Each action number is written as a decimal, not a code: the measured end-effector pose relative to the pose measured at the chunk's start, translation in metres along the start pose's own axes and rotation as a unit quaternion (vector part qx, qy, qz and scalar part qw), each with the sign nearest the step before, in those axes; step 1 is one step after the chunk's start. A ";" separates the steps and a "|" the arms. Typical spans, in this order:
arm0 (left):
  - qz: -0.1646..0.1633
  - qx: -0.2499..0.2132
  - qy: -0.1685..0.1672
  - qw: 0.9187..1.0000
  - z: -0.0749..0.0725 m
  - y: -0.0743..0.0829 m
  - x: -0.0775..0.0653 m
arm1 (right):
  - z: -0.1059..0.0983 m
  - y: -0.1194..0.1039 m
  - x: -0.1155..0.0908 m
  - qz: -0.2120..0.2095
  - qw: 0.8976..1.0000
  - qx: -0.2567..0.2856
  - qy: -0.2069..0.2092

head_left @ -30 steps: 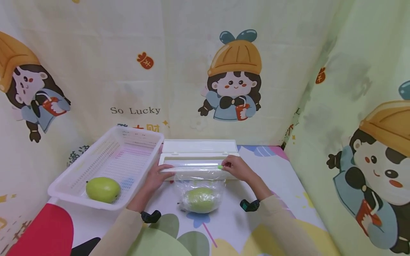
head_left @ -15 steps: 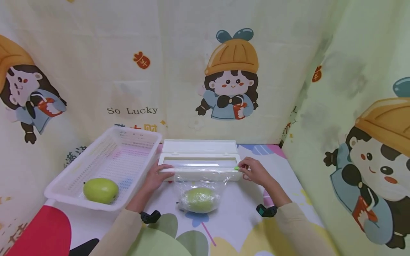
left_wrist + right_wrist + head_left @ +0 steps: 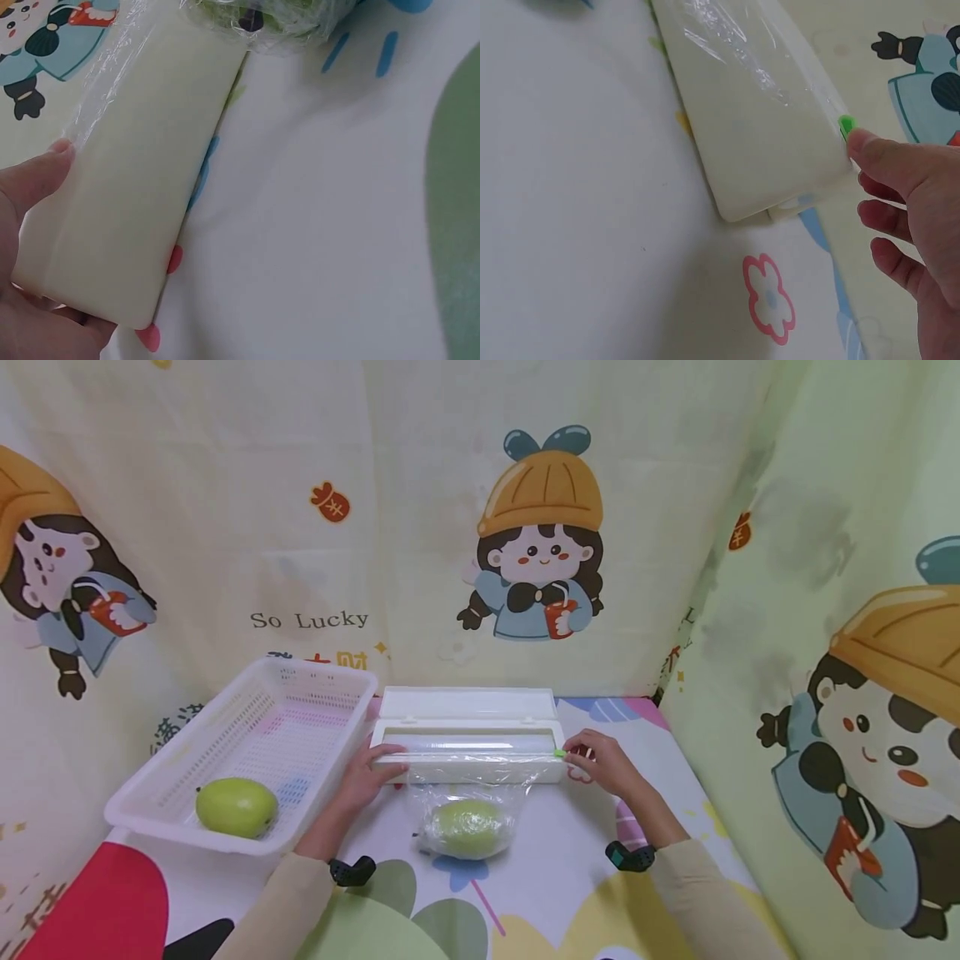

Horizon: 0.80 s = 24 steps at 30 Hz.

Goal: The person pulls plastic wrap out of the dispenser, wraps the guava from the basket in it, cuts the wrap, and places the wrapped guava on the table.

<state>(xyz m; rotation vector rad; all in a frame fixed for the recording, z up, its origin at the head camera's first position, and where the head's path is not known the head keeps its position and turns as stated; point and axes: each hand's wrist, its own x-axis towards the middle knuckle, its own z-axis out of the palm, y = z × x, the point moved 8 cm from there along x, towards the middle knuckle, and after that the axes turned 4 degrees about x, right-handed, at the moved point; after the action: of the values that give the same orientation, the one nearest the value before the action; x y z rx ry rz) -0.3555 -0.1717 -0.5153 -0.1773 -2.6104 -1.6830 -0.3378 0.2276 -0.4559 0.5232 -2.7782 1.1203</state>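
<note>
A white cling film dispenser (image 3: 465,772) lies on the table with its lid (image 3: 467,702) tipped back and a film roll (image 3: 465,743) inside. My left hand (image 3: 367,777) grips its left end, thumb on the front top edge and fingers round the end. At the right end, my right hand (image 3: 600,762) touches the green slide cutter (image 3: 847,125) with thumb and index finger, the other fingers loosely bent. Clear film (image 3: 468,770) hangs over the dispenser's front and runs down to a green mango-like fruit (image 3: 470,828) wrapped in film.
On the left stands a white perforated plastic basket (image 3: 180,831) holding one unwrapped green fruit (image 3: 236,807). A patterned cloth (image 3: 555,902) covers the table. Printed curtains (image 3: 420,527) close off the back and sides.
My right hand has slid the green cutter rightward along the dispenser's front edge to its right end. The left hand has stayed in place, and the wrapped fruit has barely moved.
</note>
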 end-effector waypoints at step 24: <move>-0.024 0.037 0.056 0.997 -0.016 0.028 -0.022 | -0.002 -0.017 -0.011 -0.027 0.997 0.028 0.065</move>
<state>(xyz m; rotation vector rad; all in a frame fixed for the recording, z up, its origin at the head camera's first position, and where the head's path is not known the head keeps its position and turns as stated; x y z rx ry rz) -0.3310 -0.1769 -0.4854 -0.0172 -2.6096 -1.5573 -0.3216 0.2201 -0.4457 0.5076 -2.6131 1.1788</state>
